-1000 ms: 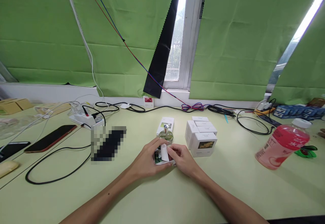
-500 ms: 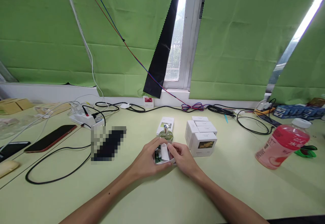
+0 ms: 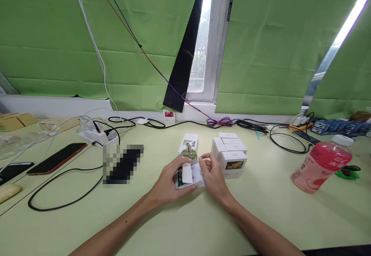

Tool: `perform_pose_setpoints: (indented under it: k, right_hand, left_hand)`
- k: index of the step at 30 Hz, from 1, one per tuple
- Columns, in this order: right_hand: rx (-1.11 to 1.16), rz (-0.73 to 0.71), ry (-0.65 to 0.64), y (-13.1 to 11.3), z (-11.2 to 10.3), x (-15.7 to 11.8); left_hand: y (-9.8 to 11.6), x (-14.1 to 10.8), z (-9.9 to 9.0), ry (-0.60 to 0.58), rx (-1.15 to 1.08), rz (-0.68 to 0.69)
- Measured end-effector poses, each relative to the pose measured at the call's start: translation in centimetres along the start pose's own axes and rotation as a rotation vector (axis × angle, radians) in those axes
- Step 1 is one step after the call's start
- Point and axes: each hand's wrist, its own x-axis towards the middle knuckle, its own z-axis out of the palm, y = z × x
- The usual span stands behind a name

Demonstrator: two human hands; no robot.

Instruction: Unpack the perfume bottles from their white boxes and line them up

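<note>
A small white carton point(image 3: 187, 174) with a dark floral picture is in my left hand point(image 3: 165, 183), fingers over its far side and thumb along the near side. Its right end is open, with a white flap standing out. At that end my right hand point(image 3: 216, 176) has thumb and forefinger closed on a white side flap point(image 3: 199, 174). Just beyond the carton stands a glass perfume bottle point(image 3: 189, 152) with a silver top, its lower part hidden. Behind the bottle a flat white box point(image 3: 191, 139) lies on the table. Several white cartons point(image 3: 232, 166) stand together right of my hands.
A pink drink bottle point(image 3: 321, 167) stands to the right. At left lie a phone point(image 3: 56, 158), a blurred-out dark object point(image 3: 124, 165) and a looping black cable point(image 3: 43, 210). A power strip point(image 3: 97, 135) and more cables run along the back wall.
My right hand has shifted slightly right, away from the carton's middle, and its fingers have risen. The carton's right end is spread wider and more of its inside shows. My left hand keeps its grip.
</note>
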Motion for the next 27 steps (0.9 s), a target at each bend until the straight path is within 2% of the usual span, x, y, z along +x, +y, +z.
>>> perform_pose_setpoints:
  k: [14, 19, 27]
  right_hand:
    - [-0.047, -0.004, 0.013, 0.11, -0.04, 0.08]
    - [0.090, 0.059, -0.018, -0.03, 0.04, 0.00]
    - [0.341, 0.117, -0.150, -0.67, 0.20, -0.46]
  left_hand:
    - [0.37, -0.12, 0.21, 0.046, -0.089, -0.021]
    - [0.27, -0.16, 0.31, 0.058, -0.091, -0.008]
    - [-0.09, -0.28, 0.56, 0.108, -0.079, 0.025]
